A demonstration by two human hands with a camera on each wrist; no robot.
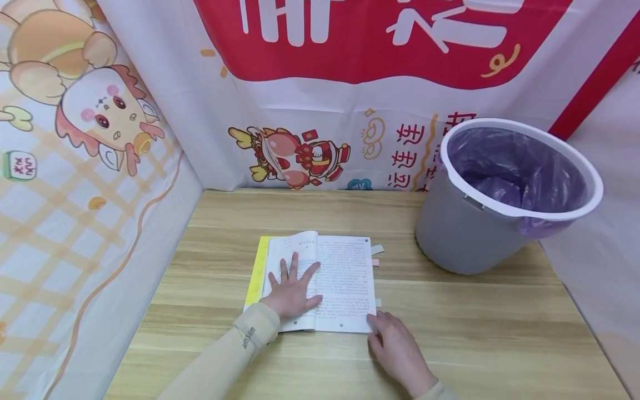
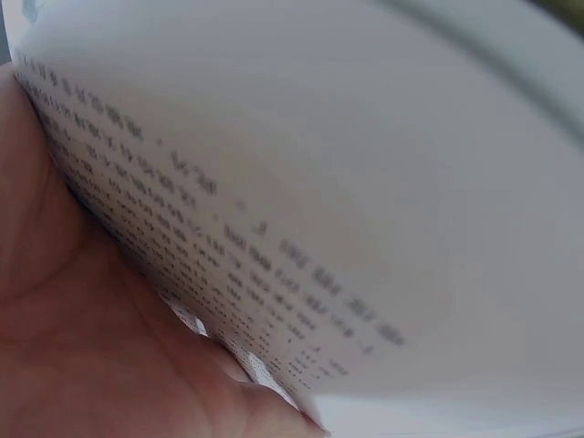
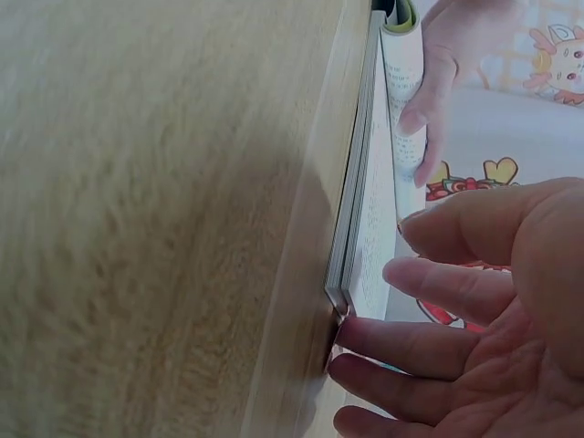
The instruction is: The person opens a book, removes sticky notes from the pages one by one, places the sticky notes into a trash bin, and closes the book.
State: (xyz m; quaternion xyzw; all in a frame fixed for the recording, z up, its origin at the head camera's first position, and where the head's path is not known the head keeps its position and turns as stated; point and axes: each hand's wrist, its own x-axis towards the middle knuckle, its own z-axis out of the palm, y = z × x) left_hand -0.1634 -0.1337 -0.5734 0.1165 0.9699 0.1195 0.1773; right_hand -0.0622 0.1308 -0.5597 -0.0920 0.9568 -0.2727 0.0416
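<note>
An open book (image 1: 345,278) lies on the wooden table, its printed pages facing up and a yellow flap (image 1: 256,272) showing at its left edge. My left hand (image 1: 292,291) presses flat on the left page with fingers spread, the thumb reaching over the fold. Up close in the left wrist view, the printed page (image 2: 274,210) curves up beside the palm (image 2: 109,338). At the lower right corner of the book is my right hand (image 1: 397,347). Its fingers (image 3: 411,347) are extended and apart in the right wrist view, a fingertip touching the page corner.
Paper tabs (image 1: 377,250) stick out from the book's right edge. A grey bin (image 1: 460,233) with a white rim and purple liner stands at the table's right. Printed cloth (image 1: 300,105) hangs behind the wooden table (image 1: 310,211) and along its left side.
</note>
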